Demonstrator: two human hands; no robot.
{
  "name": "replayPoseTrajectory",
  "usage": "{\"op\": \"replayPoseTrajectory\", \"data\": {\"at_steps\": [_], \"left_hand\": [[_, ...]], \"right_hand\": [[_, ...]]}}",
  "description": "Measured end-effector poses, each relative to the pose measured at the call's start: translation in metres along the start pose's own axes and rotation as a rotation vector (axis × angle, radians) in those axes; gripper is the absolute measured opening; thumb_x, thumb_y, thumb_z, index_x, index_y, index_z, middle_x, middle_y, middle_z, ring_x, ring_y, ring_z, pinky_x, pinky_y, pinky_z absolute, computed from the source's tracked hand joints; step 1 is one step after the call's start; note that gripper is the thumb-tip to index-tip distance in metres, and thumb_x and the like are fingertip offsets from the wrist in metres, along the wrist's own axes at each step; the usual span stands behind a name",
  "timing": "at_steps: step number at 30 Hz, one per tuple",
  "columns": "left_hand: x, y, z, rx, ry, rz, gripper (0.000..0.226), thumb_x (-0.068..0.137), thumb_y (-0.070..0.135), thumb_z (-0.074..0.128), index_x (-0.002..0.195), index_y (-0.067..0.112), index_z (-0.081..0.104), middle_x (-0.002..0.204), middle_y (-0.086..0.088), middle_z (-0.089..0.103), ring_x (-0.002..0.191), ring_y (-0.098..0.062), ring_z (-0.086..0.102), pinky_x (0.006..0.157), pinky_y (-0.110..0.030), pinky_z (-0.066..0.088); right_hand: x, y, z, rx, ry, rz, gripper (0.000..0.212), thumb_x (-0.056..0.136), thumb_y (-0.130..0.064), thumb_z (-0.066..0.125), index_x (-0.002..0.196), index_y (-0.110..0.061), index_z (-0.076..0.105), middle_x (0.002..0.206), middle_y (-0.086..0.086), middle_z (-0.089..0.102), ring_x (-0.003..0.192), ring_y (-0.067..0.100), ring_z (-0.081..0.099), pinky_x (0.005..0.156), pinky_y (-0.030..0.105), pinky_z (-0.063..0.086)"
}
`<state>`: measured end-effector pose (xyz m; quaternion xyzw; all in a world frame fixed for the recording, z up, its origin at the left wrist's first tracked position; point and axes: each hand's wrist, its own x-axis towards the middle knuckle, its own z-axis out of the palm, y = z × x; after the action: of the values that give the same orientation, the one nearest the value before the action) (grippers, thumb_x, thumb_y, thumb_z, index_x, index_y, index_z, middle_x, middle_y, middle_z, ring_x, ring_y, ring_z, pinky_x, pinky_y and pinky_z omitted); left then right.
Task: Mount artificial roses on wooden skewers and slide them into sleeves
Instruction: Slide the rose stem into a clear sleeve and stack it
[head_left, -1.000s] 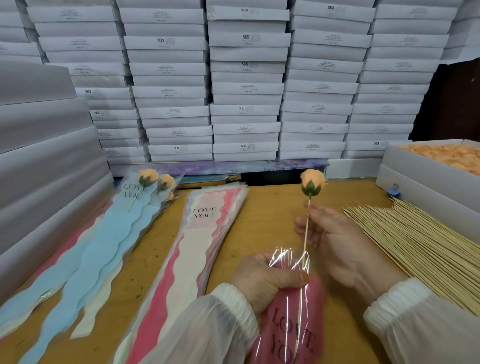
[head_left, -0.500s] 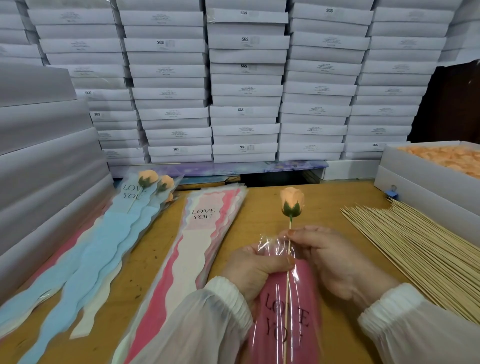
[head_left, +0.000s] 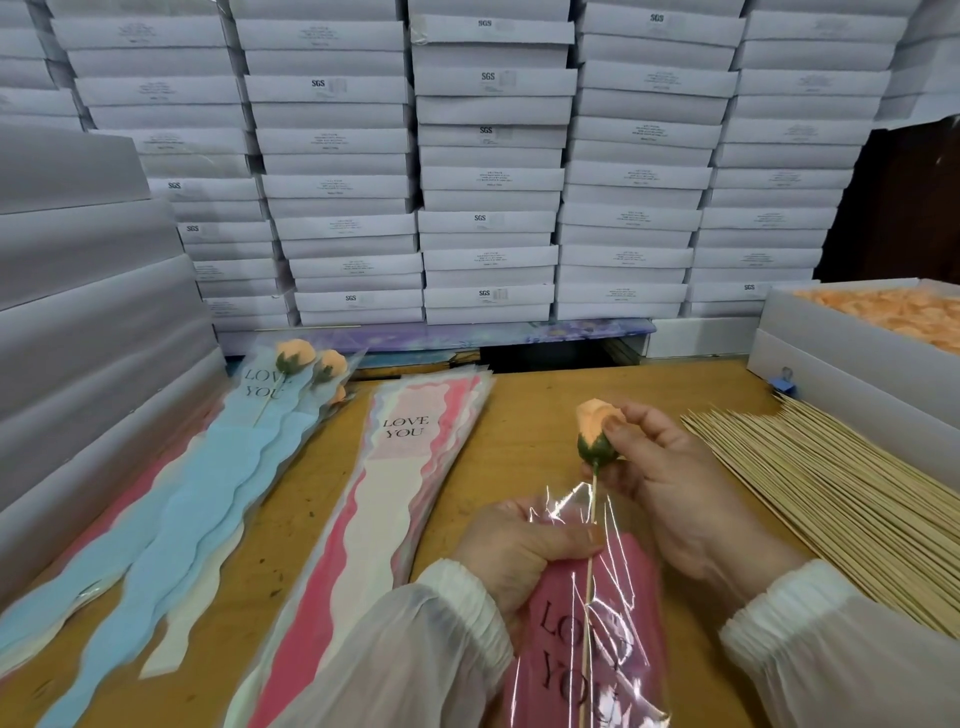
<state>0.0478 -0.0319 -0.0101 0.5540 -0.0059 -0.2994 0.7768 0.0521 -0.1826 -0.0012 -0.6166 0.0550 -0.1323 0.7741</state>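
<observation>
A peach artificial rose (head_left: 594, 422) with a green base sits on a wooden skewer (head_left: 589, 582). My right hand (head_left: 670, 478) pinches the rose head between thumb and fingers. The skewer runs down inside a clear sleeve with a pink "LOVE YOU" card (head_left: 582, 634). My left hand (head_left: 519, 551) grips the sleeve's open mouth near the bottom centre. The rose head is still above the sleeve opening.
A pile of empty sleeves (head_left: 410, 467) lies centre-left on the wooden table (head_left: 540, 415). Finished blue-sleeved roses (head_left: 249, 441) lie at left. Loose skewers (head_left: 831, 499) are spread at right, below a white box of peach rose heads (head_left: 883, 317). Stacked white boxes (head_left: 488, 171) wall the back and left.
The rose and skewer slid down deeper into the sleeve. My right hand shifted from the skewer shaft up to the rose head. My left hand kept its hold on the sleeve.
</observation>
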Motion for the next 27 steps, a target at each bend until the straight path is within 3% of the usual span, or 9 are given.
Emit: {"op": "replayPoseTrajectory", "data": {"at_steps": [5, 7, 8, 10, 12, 16, 21, 24, 27], "left_hand": [[0.0016, 0.0007, -0.0009, -0.032, 0.037, 0.029, 0.038, 0.065, -0.015, 0.073, 0.101, -0.012, 0.062, 0.074, -0.025, 0.066, 0.054, -0.029, 0.065, 0.055, -0.035, 0.058], [0.0031, 0.0012, -0.001, -0.052, 0.04, 0.047, 0.042, 0.064, -0.015, 0.073, 0.105, -0.016, 0.061, 0.081, -0.028, 0.066, 0.058, -0.031, 0.065, 0.058, -0.038, 0.057], [0.0037, 0.0013, -0.0013, -0.059, 0.048, 0.052, 0.038, 0.065, -0.015, 0.073, 0.102, -0.015, 0.064, 0.083, -0.029, 0.065, 0.06, -0.031, 0.064, 0.06, -0.039, 0.057], [0.0044, 0.0009, -0.0008, -0.063, 0.054, 0.058, 0.015, 0.066, -0.016, 0.071, 0.077, -0.005, 0.074, 0.078, -0.026, 0.067, 0.058, -0.03, 0.064, 0.059, -0.038, 0.057], [0.0047, -0.0002, -0.0017, -0.059, 0.052, 0.042, 0.016, 0.066, -0.015, 0.072, 0.066, 0.001, 0.074, 0.072, -0.024, 0.067, 0.055, -0.03, 0.064, 0.057, -0.038, 0.057], [0.0058, -0.0018, -0.0036, -0.028, 0.081, 0.025, 0.035, 0.064, -0.011, 0.077, 0.096, -0.007, 0.064, 0.073, -0.023, 0.066, 0.059, -0.029, 0.063, 0.064, -0.04, 0.057], [0.0056, -0.0014, -0.0018, -0.078, 0.076, 0.027, 0.03, 0.065, -0.012, 0.076, 0.09, -0.003, 0.062, 0.072, -0.022, 0.065, 0.061, -0.03, 0.063, 0.069, -0.043, 0.054], [0.0062, -0.0008, -0.0025, -0.137, 0.024, 0.027, 0.046, 0.063, -0.011, 0.075, 0.106, -0.011, 0.058, 0.082, -0.026, 0.068, 0.061, -0.031, 0.066, 0.062, -0.039, 0.058], [0.0048, -0.0004, -0.0024, -0.17, 0.015, 0.056, 0.056, 0.065, -0.012, 0.074, 0.117, -0.015, 0.053, 0.099, -0.036, 0.065, 0.07, -0.034, 0.066, 0.066, -0.041, 0.058]], "right_hand": [[-0.0023, 0.0017, 0.0032, -0.072, -0.029, -0.026, 0.014, 0.086, -0.014, 0.064, 0.101, -0.013, 0.065, 0.075, 0.002, 0.073, 0.059, 0.011, 0.065, 0.056, 0.02, 0.052], [-0.0029, 0.0025, 0.0035, -0.109, -0.046, -0.035, 0.012, 0.086, -0.015, 0.066, 0.097, -0.015, 0.066, 0.074, 0.002, 0.074, 0.059, 0.014, 0.064, 0.057, 0.022, 0.052], [-0.0031, 0.0029, 0.0033, -0.125, -0.053, -0.04, 0.011, 0.085, -0.017, 0.067, 0.096, -0.017, 0.067, 0.076, 0.003, 0.074, 0.062, 0.018, 0.063, 0.06, 0.025, 0.052], [-0.0037, 0.0024, 0.0025, -0.149, -0.059, -0.057, 0.011, 0.083, -0.019, 0.069, 0.094, -0.019, 0.068, 0.079, 0.004, 0.074, 0.067, 0.022, 0.061, 0.06, 0.025, 0.051], [-0.004, 0.0019, 0.0016, -0.163, -0.059, -0.074, 0.012, 0.082, -0.018, 0.07, 0.094, -0.018, 0.068, 0.078, 0.004, 0.075, 0.068, 0.022, 0.061, 0.054, 0.02, 0.05], [-0.0039, 0.0021, 0.0015, -0.167, -0.066, -0.078, 0.013, 0.08, -0.016, 0.071, 0.093, -0.018, 0.069, 0.075, 0.002, 0.074, 0.065, 0.013, 0.062, 0.053, 0.017, 0.048], [-0.0049, 0.0033, 0.0017, -0.155, -0.096, -0.054, 0.012, 0.081, -0.016, 0.071, 0.093, -0.016, 0.069, 0.075, 0.006, 0.072, 0.064, 0.017, 0.058, 0.056, 0.023, 0.048], [-0.0061, 0.0044, 0.0038, -0.125, -0.128, -0.011, 0.011, 0.081, -0.017, 0.07, 0.091, -0.014, 0.069, 0.072, 0.006, 0.07, 0.053, 0.013, 0.055, 0.045, 0.02, 0.045], [-0.0072, 0.0034, 0.0038, -0.132, -0.148, 0.017, 0.015, 0.081, -0.025, 0.07, 0.09, -0.014, 0.069, 0.07, 0.006, 0.069, 0.053, 0.018, 0.054, 0.046, 0.023, 0.046]]}}
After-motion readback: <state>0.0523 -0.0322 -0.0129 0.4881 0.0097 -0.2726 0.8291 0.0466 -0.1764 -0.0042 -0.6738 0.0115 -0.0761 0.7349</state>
